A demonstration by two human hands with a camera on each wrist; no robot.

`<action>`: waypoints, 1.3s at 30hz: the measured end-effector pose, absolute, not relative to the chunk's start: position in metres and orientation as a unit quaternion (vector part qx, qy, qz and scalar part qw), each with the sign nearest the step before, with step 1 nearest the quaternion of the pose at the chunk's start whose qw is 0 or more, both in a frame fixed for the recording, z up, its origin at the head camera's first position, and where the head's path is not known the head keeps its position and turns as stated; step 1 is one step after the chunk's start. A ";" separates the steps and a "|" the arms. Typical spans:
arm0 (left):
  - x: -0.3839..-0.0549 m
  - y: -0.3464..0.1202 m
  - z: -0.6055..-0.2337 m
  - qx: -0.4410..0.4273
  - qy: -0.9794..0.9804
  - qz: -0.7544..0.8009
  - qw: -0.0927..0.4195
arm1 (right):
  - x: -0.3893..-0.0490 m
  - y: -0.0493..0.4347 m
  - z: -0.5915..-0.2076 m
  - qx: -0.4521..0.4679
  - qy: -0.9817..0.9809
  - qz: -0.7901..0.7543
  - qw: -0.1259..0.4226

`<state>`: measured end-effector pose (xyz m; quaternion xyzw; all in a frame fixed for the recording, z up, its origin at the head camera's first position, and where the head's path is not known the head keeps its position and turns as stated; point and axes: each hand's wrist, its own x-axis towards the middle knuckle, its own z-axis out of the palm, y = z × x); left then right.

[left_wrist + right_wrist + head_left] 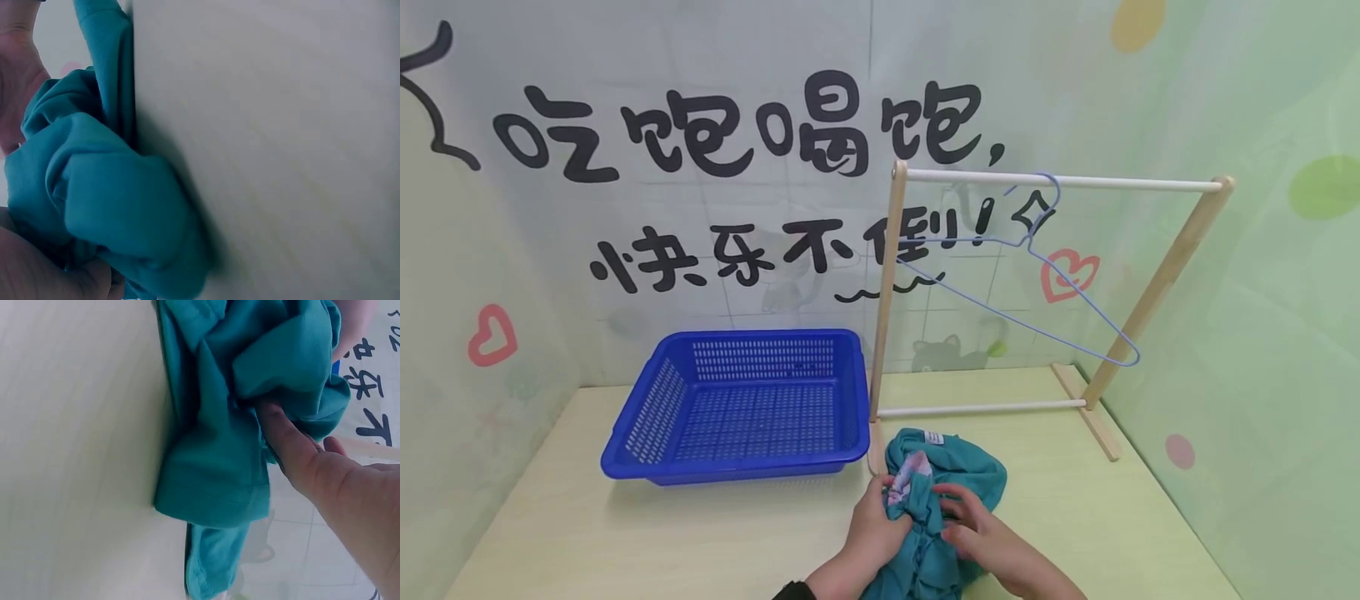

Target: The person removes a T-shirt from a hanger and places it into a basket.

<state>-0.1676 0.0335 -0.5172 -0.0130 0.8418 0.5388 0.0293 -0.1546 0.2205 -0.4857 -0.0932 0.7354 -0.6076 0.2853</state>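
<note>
A teal garment lies bunched on the table, with a white label at its far edge and a pale pink patterned patch showing. My left hand grips the gathered cloth from the left, thumb on top. From the other side, my right hand holds the folds with bent fingers. In the right wrist view the right thumb is tucked into a fold of the teal cloth. Thick rolls of the garment hide part of both hands in the left wrist view.
A blue perforated plastic basket stands to the left. Behind the garment is a wooden rack with white rods, and a blue wire hanger hangs from its top rod. Printed sheets enclose the back and sides.
</note>
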 end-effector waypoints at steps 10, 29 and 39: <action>-0.169 0.028 -0.497 0.028 0.831 0.554 0.026 | -0.156 0.236 -0.474 -0.096 0.756 -0.596 0.254; -0.163 0.006 -0.441 0.106 0.851 0.514 -0.024 | -0.161 0.261 -0.438 -0.160 0.912 -0.376 0.042; -0.159 -0.008 -0.416 0.112 0.845 0.521 -0.032 | -0.162 0.252 -0.418 -0.244 0.955 -0.121 -0.119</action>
